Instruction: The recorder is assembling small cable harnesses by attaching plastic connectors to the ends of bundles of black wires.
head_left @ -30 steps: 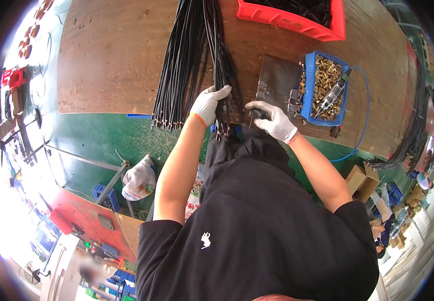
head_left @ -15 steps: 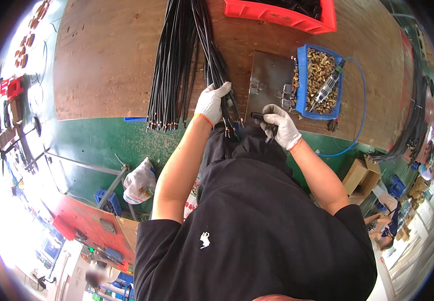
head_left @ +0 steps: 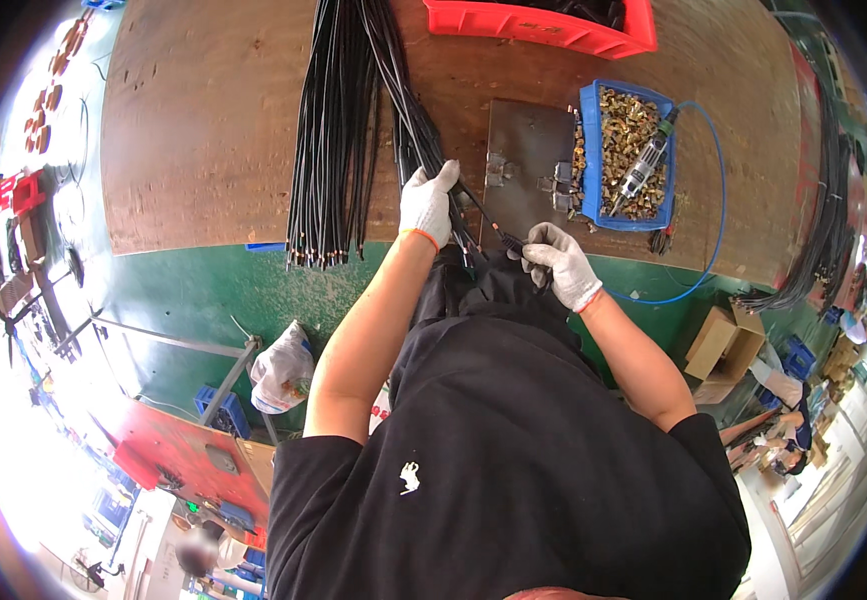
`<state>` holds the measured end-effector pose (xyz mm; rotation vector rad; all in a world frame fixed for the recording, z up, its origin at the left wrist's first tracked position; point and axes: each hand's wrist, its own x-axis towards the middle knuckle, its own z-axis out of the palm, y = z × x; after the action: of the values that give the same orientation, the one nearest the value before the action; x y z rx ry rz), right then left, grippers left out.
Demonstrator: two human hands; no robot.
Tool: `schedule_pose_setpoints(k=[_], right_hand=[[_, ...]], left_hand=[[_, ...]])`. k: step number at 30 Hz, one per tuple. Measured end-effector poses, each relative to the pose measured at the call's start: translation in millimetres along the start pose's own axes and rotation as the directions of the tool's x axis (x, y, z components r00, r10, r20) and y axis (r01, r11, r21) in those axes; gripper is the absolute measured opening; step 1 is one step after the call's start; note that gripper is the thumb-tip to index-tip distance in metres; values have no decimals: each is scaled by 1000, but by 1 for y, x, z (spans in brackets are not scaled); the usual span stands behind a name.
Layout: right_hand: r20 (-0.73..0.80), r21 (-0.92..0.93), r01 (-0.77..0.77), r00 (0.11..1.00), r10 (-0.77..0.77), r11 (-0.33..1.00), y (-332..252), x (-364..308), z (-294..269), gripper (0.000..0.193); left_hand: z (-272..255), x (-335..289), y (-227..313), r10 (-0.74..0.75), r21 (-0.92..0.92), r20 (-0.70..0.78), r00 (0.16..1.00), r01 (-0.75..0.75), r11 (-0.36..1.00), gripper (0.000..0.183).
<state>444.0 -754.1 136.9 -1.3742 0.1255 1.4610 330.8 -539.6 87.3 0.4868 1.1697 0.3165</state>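
Observation:
My left hand (head_left: 426, 205), in a white glove, is closed around several black cables (head_left: 420, 130) near their stripped ends at the table's front edge. One cable slants out of this bunch toward my right hand (head_left: 561, 266), also gloved. Between its thumb and fingers my right hand pinches a small black sleeve (head_left: 510, 243), which meets that cable's coppery tip. Whether the tip is inside the sleeve, I cannot tell. Another dark piece shows below the fingers of my right hand. A thicker bunch of black cables (head_left: 328, 170) lies left of my left hand, its ends hanging over the edge.
A blue bin (head_left: 586, 160) of brass-coloured fittings stands on the wooden table (head_left: 203, 130), with a pneumatic tool (head_left: 641, 172) and its blue hose (head_left: 721, 200) across it. Beside it lies a dark metal plate (head_left: 528, 135). A red crate (head_left: 543, 30) is behind.
A single cable now reaches from my left hand's bunch to the black sleeve in my right hand; they were apart before. The table has shifted slightly left in view.

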Motion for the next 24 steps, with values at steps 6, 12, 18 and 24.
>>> schedule_pose_setpoints(k=[6,12,18,24], right_hand=[[-15,-392,-14,1000,9,920,-5,-9,15,25],[-29,-527,87,992,-120,845,11,29,27,26],[-8,-726,174,966,-260,666,-1,100,67,33],[-11,-831,180,941,-339,527,-40,168,99,40]], left_hand=[[-4,6,-10,31,107,14,999,-32,994,13],[-11,8,-1,-9,145,38,999,3,989,16],[-47,25,-20,107,307,-58,993,-84,948,22],[-63,13,10,-14,428,-152,988,79,901,19]])
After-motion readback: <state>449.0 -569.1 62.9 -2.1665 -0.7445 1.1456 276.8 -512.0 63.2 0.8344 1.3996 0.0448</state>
